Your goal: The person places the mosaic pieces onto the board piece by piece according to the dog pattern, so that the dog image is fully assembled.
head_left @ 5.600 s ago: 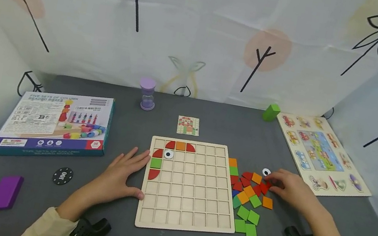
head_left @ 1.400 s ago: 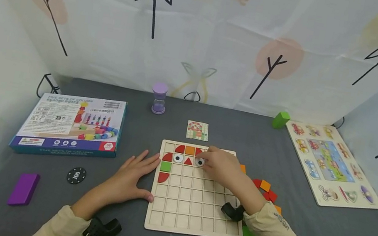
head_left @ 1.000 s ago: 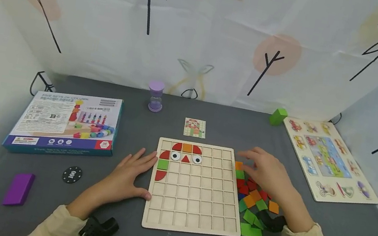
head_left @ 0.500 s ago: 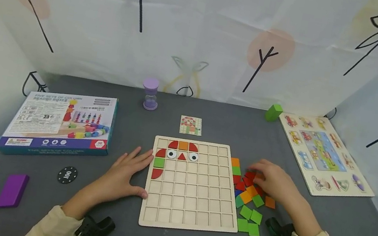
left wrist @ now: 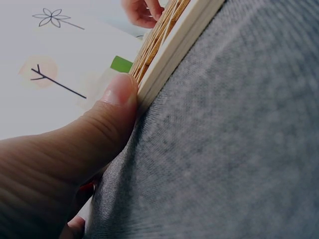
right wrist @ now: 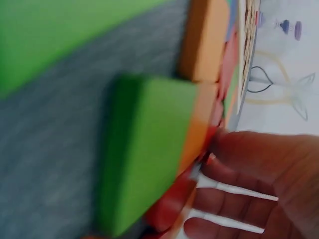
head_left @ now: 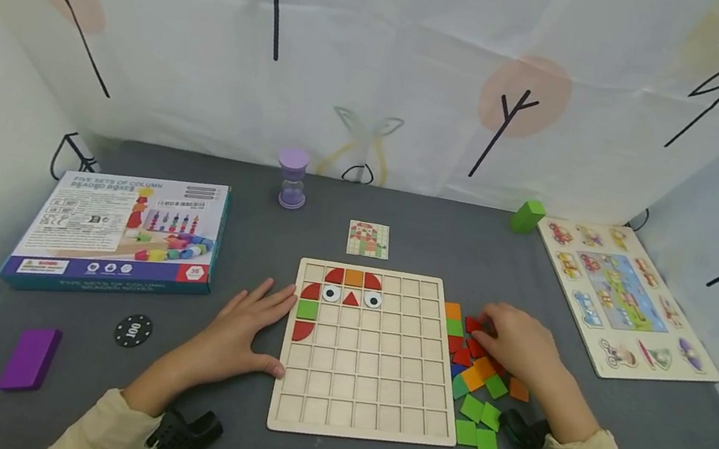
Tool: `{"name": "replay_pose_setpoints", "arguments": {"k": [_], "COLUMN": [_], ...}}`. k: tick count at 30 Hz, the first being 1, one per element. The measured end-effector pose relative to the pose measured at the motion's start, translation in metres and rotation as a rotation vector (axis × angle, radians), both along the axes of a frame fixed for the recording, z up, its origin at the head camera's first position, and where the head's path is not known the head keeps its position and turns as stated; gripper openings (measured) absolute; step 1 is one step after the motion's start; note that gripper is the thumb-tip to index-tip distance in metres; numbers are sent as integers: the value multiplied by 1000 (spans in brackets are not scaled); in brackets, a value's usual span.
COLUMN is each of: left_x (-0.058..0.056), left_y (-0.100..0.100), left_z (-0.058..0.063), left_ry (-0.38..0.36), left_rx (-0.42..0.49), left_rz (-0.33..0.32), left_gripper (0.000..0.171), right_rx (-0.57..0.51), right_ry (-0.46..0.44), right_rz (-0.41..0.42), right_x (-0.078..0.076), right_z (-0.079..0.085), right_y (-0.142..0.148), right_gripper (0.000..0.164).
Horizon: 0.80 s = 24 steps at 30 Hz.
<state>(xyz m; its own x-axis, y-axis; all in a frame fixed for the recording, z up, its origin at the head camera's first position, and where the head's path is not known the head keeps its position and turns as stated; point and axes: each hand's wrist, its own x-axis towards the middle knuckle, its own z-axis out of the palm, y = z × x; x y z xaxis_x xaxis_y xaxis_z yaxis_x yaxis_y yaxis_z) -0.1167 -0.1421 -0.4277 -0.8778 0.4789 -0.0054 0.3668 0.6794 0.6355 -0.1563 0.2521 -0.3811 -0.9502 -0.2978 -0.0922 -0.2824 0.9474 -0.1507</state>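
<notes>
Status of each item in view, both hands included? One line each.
Grid board: flat, partly filled, most cells bare
Loose tiles: scattered, some overlapping
Left hand: fingers spread, touching grid board
Right hand: at loose tiles, grip unclear
Hourglass: upright, sand unclear
Box: closed, lying flat
Pattern card: picture up
Picture board: pictures up
Black chip: flat, "100" up

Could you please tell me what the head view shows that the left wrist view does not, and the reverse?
Only the head view shows the purple block, black chip, purple hourglass and two eye pieces on the board.

Only the left wrist view shows the board's side face up close from low down, with the thumb near the lens.

Both show the left hand, right hand, board, a green block, gray tabletop and backdrop drawings.
</notes>
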Motion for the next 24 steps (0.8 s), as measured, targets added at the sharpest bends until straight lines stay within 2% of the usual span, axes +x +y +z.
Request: {"name": "replay_pose_setpoints", "arguments": {"k": [6,12,16,20,24], "left_x": [0,0,0,0,0], "left_y": [0,-1,-1,-1,0], "left_z": [-2,-1,0,0,1], "left_ry": [4,7,12,22,10], "left_rx": [-5,-3,-3,-2,-4], "left_rz": [-5,3,4,3,2], "left_gripper": [99,98,99,99,99], "right_rx": [-79,-118,-141,-136,-82], "right_ry": [-66,-119,-154,-153,-103], "right_rz": [39,60,55,88,101], "right_x": [-2,-5,-5,-5,-4], "right_z": [4,5,8,10,9], "right_y": [-5,-7,-5,-2,-1], "right_gripper": [35,27,30,30,24]}}
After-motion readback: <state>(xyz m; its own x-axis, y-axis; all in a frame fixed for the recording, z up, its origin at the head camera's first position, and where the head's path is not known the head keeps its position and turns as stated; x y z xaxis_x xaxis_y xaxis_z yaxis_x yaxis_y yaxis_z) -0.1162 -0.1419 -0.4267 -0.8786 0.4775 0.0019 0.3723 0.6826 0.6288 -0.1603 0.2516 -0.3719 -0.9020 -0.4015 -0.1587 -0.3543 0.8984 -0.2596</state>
